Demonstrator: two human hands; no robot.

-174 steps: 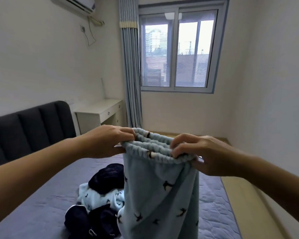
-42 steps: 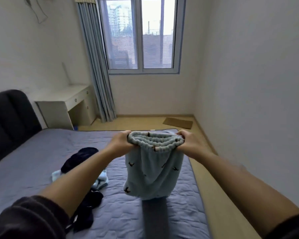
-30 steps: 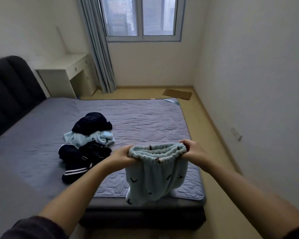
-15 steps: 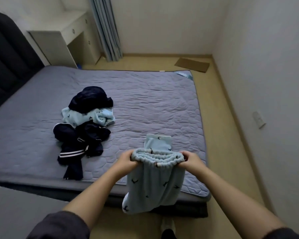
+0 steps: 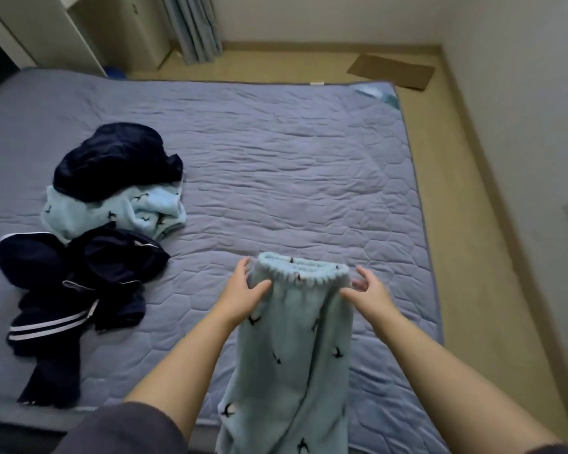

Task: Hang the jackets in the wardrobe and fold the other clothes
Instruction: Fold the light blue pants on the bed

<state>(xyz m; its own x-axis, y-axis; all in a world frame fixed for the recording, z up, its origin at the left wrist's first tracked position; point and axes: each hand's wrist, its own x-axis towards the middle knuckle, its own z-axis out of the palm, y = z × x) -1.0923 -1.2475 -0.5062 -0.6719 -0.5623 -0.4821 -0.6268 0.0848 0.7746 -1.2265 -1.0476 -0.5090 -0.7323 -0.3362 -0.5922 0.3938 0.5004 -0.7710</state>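
Pale blue fleece trousers [image 5: 295, 339] lie lengthwise on the near right part of the bed's grey quilted cover [image 5: 292, 165]. The gathered elastic waistband points away from the person and the legs trail over the near edge of the mattress. The left hand [image 5: 243, 290] is at the waistband's left end, its fingers fairly straight alongside the fabric and its thumb resting on top of it. The right hand [image 5: 369, 291] is at the right end, fingers spread and blurred, thumb just touching the cloth; neither hand is closed around the fabric. The trousers are plush, printed with small dark bird-like shapes, and creased down the middle.

One pair of trousers lies between two hands. Well apart, to the left, is one heap of at least three garments: a dark navy garment [image 5: 115, 158] farthest away, a pale blue printed piece [image 5: 112, 208] in the middle, and a navy white-striped piece [image 5: 73, 276] nearest.
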